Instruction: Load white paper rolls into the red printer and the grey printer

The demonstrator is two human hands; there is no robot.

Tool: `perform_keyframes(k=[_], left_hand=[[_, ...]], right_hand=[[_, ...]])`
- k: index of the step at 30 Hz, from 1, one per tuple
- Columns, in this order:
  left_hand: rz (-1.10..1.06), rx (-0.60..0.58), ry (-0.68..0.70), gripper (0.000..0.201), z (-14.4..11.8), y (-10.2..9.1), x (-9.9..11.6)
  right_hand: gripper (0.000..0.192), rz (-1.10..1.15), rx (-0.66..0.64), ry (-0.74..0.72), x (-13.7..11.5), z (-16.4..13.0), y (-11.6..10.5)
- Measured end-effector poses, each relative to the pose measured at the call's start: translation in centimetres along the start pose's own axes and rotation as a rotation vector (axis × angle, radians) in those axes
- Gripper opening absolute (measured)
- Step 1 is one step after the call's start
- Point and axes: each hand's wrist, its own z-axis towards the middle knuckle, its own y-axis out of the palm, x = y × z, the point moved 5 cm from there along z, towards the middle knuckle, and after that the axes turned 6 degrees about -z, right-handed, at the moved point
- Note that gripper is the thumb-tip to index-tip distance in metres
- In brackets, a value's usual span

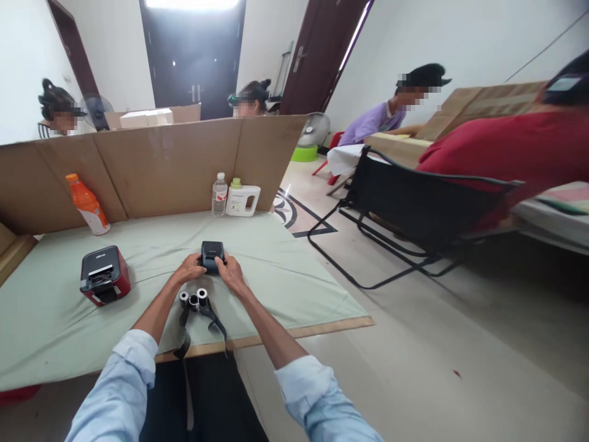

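A small dark grey printer-like device sits on the green cloth of the table, and both my hands grip it. My left hand holds its left side. My right hand holds its right side. Just in front of my hands lie three small paper rolls with black ribbon trailing over the table's front edge. A red and black label printer stands to the left, apart from my hands.
A cardboard screen walls the table's back. Against it stand an orange bottle, a clear water bottle and a white jug. A black folding chair stands on the right. Several people sit at other tables.
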Motion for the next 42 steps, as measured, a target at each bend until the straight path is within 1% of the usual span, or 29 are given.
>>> perform_keyframes(k=[2, 4, 6, 8, 10, 11, 14, 16, 18, 20, 22, 25, 28, 31, 33, 36, 38, 42], left_hand=[[0.010, 0.062, 0.042, 0.053, -1.7, -1.5, -0.5], [0.044, 0.167, 0.046, 0.060, -4.0, -3.7, -1.5], [0.069, 0.268, 0.016, 0.066, -6.6, -5.9, -2.6], [0.064, 0.323, -0.016, 0.070, -9.0, -7.4, -3.6], [0.035, 0.334, -0.042, 0.071, -10.9, -8.2, -4.5], [0.020, 0.333, -0.060, 0.071, -11.6, -8.5, -4.8], [0.012, 0.366, -0.136, 0.073, -12.8, -9.4, -5.4], [0.046, 0.410, -0.155, 0.071, -12.8, -10.2, -5.1], [0.094, 0.433, -0.125, 0.066, -12.5, -10.8, -4.5], [0.146, 0.426, -0.077, 0.064, -12.1, -10.9, -3.9], [0.205, 0.405, -0.030, 0.064, -11.9, -10.7, -3.5], [0.270, 0.382, 0.019, 0.062, -12.2, -10.0, -3.5], [0.295, 0.358, 0.042, 0.052, -12.7, -9.4, -3.8], [0.309, 0.339, 0.051, 0.038, -12.6, -9.4, -4.1], [0.284, 0.374, 0.016, 0.030, -12.0, -10.0, -4.5], [0.201, 0.446, -0.123, 0.026, -10.5, -10.8, -5.7], [0.155, 0.454, -0.206, 0.022, -9.4, -11.1, -6.4], [0.077, 0.466, -0.311, 0.017, -8.1, -11.4, -7.3]], right_hand=[[0.041, 0.037, -0.031, -0.072, -1.4, -0.4, 0.8], [0.038, 0.107, -0.097, -0.161, -3.3, -0.7, 2.0], [0.033, 0.168, -0.211, -0.226, -5.1, -0.9, 3.5], [0.032, 0.210, -0.352, -0.256, -6.5, -1.2, 4.9], [0.033, 0.259, -0.463, -0.242, -7.0, -1.4, 5.9], [0.034, 0.294, -0.496, -0.221, -6.9, -1.5, 6.2], [0.041, 0.401, -0.535, -0.166, -6.0, -1.8, 6.6], [0.043, 0.433, -0.531, -0.151, -5.3, -1.9, 6.9], [0.045, 0.433, -0.517, -0.145, -4.8, -2.0, 7.1], [0.049, 0.411, -0.492, -0.148, -4.4, -2.0, 7.3], [0.054, 0.378, -0.470, -0.174, -4.4, -2.1, 7.3], [0.058, 0.350, -0.459, -0.231, -4.4, -2.3, 7.3], [0.057, 0.350, -0.465, -0.249, -4.1, -2.6, 7.3], [0.057, 0.358, -0.468, -0.244, -3.6, -2.8, 7.6], [0.060, 0.357, -0.463, -0.229, -3.2, -2.8, 7.8], [0.067, 0.346, -0.453, -0.219, -2.9, -2.8, 8.1], [0.068, 0.345, -0.455, -0.226, -2.9, -2.7, 8.2], [0.067, 0.342, -0.451, -0.239, -2.7, -2.5, 8.3]])
